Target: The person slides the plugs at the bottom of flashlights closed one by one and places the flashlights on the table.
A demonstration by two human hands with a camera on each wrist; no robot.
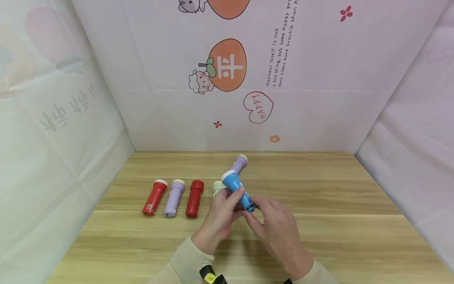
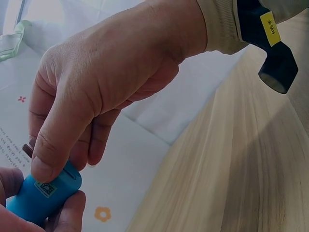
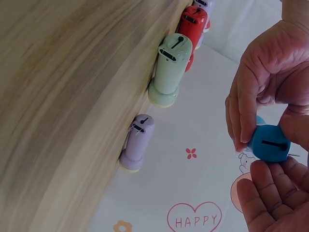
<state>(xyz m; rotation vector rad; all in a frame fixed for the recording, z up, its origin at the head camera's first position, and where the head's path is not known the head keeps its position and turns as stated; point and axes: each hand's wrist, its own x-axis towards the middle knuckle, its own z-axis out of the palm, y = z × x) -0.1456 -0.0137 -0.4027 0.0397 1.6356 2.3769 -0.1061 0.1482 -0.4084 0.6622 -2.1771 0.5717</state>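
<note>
A blue flashlight (image 1: 233,183) with a white head rim is held above the table, tilted with its head up and to the left. My left hand (image 1: 220,215) grips its body, thumb along the top. At the tail end, my right hand (image 1: 278,227) pinches it between thumb and fingers. The left wrist view shows a QR sticker (image 2: 46,188) on the blue body and a small dark piece (image 2: 28,149) by the right fingers. A slot (image 3: 274,144) shows in the tail in the right wrist view. Behind the left hand is a pale green flashlight (image 3: 169,70), partly hidden in the head view.
A red flashlight (image 1: 154,199), a purple one (image 1: 173,199) and a dark red one (image 1: 194,201) lie in a row on the wooden table (image 1: 319,189) at left. Another purple flashlight (image 1: 240,161) lies farther back. White printed cloth (image 1: 159,98) walls the back and sides.
</note>
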